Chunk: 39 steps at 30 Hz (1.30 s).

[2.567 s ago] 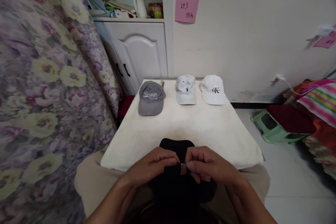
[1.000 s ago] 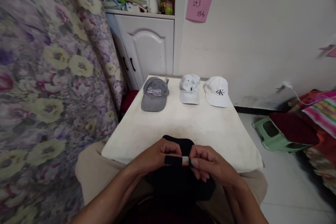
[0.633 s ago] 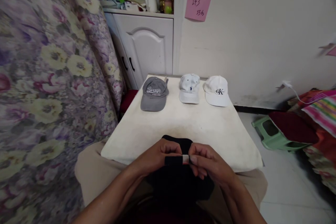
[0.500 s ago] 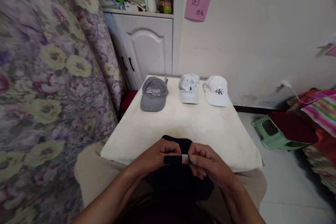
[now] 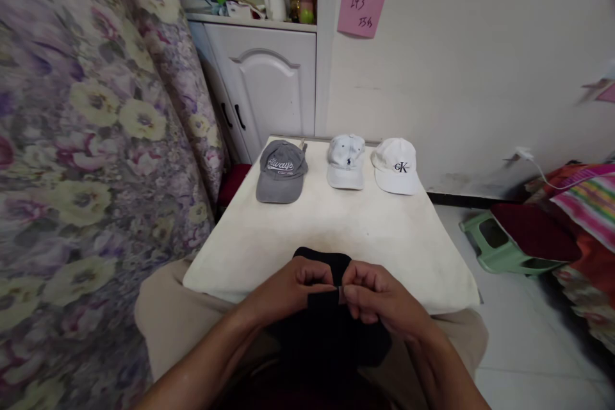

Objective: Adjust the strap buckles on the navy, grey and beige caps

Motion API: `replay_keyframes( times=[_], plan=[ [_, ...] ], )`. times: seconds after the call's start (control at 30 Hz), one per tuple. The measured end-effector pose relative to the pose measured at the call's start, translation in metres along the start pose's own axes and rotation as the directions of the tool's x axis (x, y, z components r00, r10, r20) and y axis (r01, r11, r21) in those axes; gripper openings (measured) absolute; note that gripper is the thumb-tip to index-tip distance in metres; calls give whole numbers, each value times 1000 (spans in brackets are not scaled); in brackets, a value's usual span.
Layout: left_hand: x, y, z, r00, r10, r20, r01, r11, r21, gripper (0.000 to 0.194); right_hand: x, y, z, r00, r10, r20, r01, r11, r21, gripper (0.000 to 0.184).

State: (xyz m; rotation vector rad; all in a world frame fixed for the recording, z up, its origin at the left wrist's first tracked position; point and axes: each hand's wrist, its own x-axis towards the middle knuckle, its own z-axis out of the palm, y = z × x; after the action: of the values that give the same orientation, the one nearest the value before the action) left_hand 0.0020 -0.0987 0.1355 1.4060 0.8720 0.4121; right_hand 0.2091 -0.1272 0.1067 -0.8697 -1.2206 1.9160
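A black cap lies at the near edge of the white table, partly over my lap. My left hand and my right hand meet above it, both closed in a pinch on the cap's black back strap. Only a sliver of the strap's pale end shows between my fingertips. At the far edge of the table three caps sit in a row: a grey cap with white lettering, a pale blue-white cap and a white cap with a black logo.
A floral curtain hangs along the left. A white cabinet with a jug and jars stands behind the table. A pink note is on the wall. A green stool and colourful bedding are at the right.
My hands have drawn closer together on the strap. The pale end that showed between my fingers half a second ago is now almost covered. The caps on the table have not moved.
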Motion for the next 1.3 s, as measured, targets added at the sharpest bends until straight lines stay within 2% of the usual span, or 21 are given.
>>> replay_keyframes(
  times=[0.13, 0.37, 0.53, 0.7, 0.87, 1.1, 1.3],
  plan=[
    [1, -2, 0, 1000, 14, 21, -15, 1000, 19, 32, 1, -3, 1, 999, 48, -6, -48, 997, -53, 23],
    [-3, 4, -5, 997, 33, 68, -32, 999, -13, 38, 0, -2, 0, 999, 46, 17, -44, 995, -87, 28],
    [-8, 2, -9, 1000, -24, -8, 24, 1000, -18, 58, 0, 0, 0, 1000, 13, 17, -12, 997, -78, 29],
    [-10, 0, -13, 999, 37, 28, -38, 999, 28, 66, 0, 0, 0, 1000, 17, 3, -17, 997, -74, 29],
    [-14, 8, -8, 994, 59, 92, -70, 990, 123, 34, -1, -1, 0, 1000, 17, -21, -19, 992, -121, 29],
    [-17, 10, 7, 997, 44, -57, -24, 952, 305, 22, -3, -2, 3, 997, -20, -70, 4, 976, -220, 28],
    [-14, 7, 11, 994, 64, -87, -26, 926, 376, 10, -5, 0, 8, 989, -82, -122, 29, 921, -388, 25]
  ],
)
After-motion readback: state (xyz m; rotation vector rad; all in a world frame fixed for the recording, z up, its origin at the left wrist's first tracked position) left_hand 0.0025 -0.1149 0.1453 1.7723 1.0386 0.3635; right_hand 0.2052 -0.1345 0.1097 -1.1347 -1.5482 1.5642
